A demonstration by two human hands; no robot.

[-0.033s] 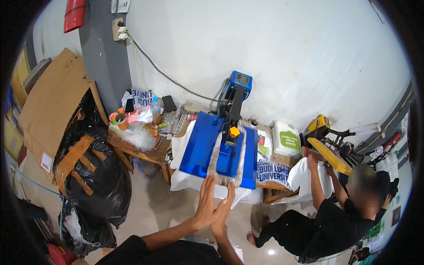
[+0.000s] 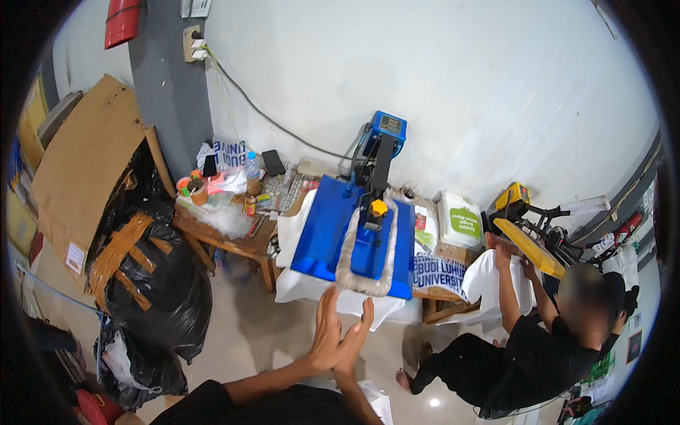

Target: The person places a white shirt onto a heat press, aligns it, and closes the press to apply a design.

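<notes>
A blue heat press [image 2: 319,237] stands on the wooden table, its flat top plate lowered over white fabric [image 2: 304,289] that hangs out at the front edge. Its U-shaped handle [image 2: 365,286], wrapped in pale tape, points toward me, with a yellow knob [image 2: 380,207] above. Just short of the handle are my left hand [image 2: 325,338] and my right hand [image 2: 356,338], fingers stretched out and nothing in them. The heels of both hands meet or overlap in view; I cannot tell which. A small gap separates the fingertips from the handle.
At right, a person [image 2: 520,354] handles white fabric at a yellow press [image 2: 528,248]. White packages [image 2: 459,219] lie beside my press. Left of it the table [image 2: 241,249] holds a bottle, phones and small items. Black bags [image 2: 170,297] and cardboard [image 2: 85,177] stand at far left.
Both hands have come off the taped handle and drawn slightly back toward me. The press plate remains lowered.
</notes>
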